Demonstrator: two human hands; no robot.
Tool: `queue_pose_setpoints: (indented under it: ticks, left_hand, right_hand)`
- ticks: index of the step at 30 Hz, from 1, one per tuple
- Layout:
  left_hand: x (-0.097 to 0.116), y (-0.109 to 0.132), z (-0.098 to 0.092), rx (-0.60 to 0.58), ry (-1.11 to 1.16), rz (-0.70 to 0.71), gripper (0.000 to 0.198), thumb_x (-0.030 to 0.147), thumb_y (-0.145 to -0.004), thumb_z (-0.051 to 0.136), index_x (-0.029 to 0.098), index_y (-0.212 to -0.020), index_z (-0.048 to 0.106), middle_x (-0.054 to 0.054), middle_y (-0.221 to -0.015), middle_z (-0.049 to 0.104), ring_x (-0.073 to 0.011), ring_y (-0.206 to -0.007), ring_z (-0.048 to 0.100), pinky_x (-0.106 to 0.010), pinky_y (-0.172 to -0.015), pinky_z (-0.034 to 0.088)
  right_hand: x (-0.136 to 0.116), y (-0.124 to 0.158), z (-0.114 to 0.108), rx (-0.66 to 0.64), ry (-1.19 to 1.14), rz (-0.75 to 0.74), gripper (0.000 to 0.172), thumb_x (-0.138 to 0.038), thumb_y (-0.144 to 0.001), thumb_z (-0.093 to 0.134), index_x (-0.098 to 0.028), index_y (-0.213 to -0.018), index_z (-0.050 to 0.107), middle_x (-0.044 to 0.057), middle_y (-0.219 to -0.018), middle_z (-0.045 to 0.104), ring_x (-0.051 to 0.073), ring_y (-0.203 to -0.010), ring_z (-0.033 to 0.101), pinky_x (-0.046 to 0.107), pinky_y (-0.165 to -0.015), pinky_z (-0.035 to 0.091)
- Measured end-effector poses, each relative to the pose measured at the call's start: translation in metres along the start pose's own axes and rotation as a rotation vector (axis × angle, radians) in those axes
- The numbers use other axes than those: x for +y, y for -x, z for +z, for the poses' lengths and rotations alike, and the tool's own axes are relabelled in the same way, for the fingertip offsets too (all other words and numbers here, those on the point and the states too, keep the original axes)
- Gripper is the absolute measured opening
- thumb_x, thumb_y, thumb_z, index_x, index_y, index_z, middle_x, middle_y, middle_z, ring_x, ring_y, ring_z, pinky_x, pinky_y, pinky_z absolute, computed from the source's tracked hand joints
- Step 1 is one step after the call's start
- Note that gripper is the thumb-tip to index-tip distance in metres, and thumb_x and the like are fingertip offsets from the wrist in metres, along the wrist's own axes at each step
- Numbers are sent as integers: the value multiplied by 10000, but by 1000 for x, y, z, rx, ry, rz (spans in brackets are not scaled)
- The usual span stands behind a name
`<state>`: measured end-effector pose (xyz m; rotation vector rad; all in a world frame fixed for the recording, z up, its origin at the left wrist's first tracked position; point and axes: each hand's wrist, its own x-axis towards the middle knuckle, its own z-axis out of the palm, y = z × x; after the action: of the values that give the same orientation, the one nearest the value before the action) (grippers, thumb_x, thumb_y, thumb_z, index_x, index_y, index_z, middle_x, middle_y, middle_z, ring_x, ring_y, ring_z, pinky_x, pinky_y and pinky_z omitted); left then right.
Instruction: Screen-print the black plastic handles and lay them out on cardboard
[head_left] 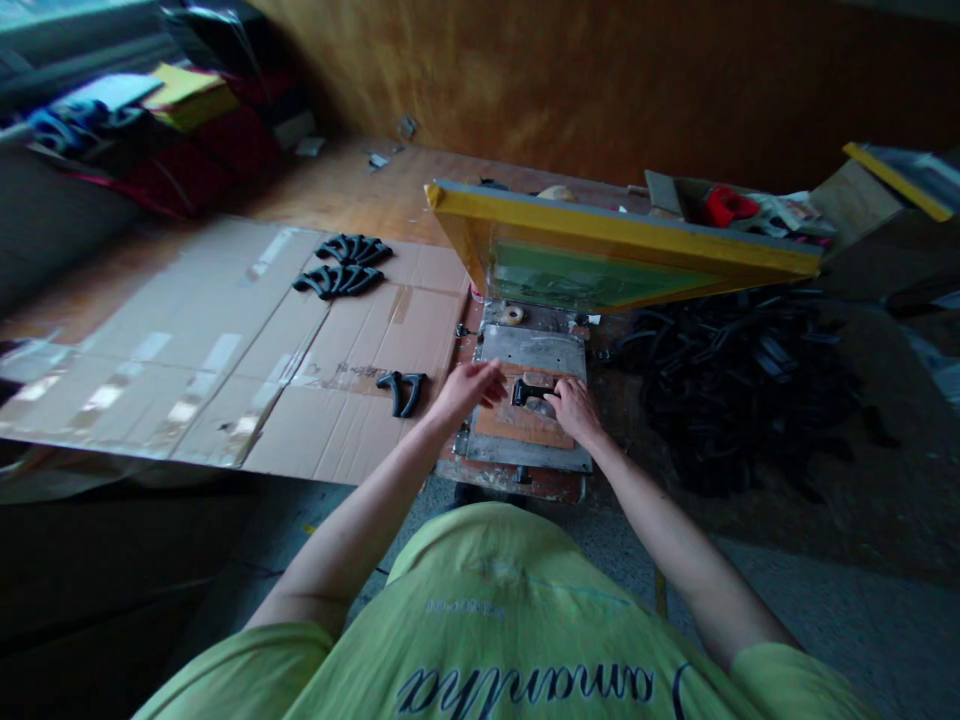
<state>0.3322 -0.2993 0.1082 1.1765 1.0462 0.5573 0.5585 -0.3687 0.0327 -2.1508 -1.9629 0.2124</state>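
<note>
A person in a green shirt (495, 590), seen from their own head camera, has both arms reaching forward over a bench (352, 185); the right hand (574, 408) has its fingers closed on the right end of a black handle-like piece (529, 393), which lies crosswise over a wooden block (502, 430) on a flat metal plate (525, 347); the left hand (474, 388) is just left of the piece, its fingers loosely bent and slightly parted, with a narrow gap between them and the piece; the plate's near edge faces the person's waist; beyond its far edge, near a roll of tape (513, 315), a yellow-edged screen frame (622, 235) stands tilted upward, leaving open room above the plate for the hands; to the left, a broad cardboard sheet (187, 300) runs toward the bench's near side, with two black pieces (405, 390) close to the left forearm and two tight rows of black pieces (349, 265) nearer its far edge, a stretch of cardboard between them; to the right, a large dark heap of pieces (727, 390) crowds the space past the right hand.
</note>
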Motion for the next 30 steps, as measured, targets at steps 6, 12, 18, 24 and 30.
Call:
queue_pose_setpoints:
  ticks: [6,12,18,24,30]
  left_hand:
    - [-54,41,54,-168,88,-274,700,743,-787,540,167,-1183,570,-158,-1158,695,-239,-874,694,-286,-605,531]
    - [-24,57,68,-46,-94,9,487,652,-880,460,178,-908,568,-41,-811,657,-191,-752,636,-255,-610,477]
    - [9,69,73,-43,-492,87,368,523,-946,412,211,-828,566,-32,-691,652,-207,-686,652,-259,-599,401]
    - [18,66,84,42,-627,108,368,550,-912,481,221,-764,558,-63,-658,658,-248,-695,678,-273,-598,362]
    - [15,50,84,54,-632,94,354,526,-917,469,225,-752,553,-74,-697,684,-251,-710,683,-278,-608,380]
  right_hand:
    - [-49,26,-18,135,-122,20,122,-277,-967,488,-207,-879,534,111,-870,637,262,-895,558,359,-799,426]
    - [-88,76,-48,332,-376,-113,139,-270,-953,474,-253,-815,468,62,-802,572,243,-827,525,380,-763,444]
    - [-77,87,-66,316,-548,-52,109,-280,-917,515,-259,-820,468,47,-792,581,222,-790,564,361,-730,472]
    - [-69,87,-62,298,-652,18,81,-298,-884,541,-260,-835,489,38,-805,600,217,-771,588,354,-710,491]
    - [-51,72,-63,226,-720,-50,121,-347,-882,594,-258,-846,520,26,-811,624,196,-772,610,329,-719,517]
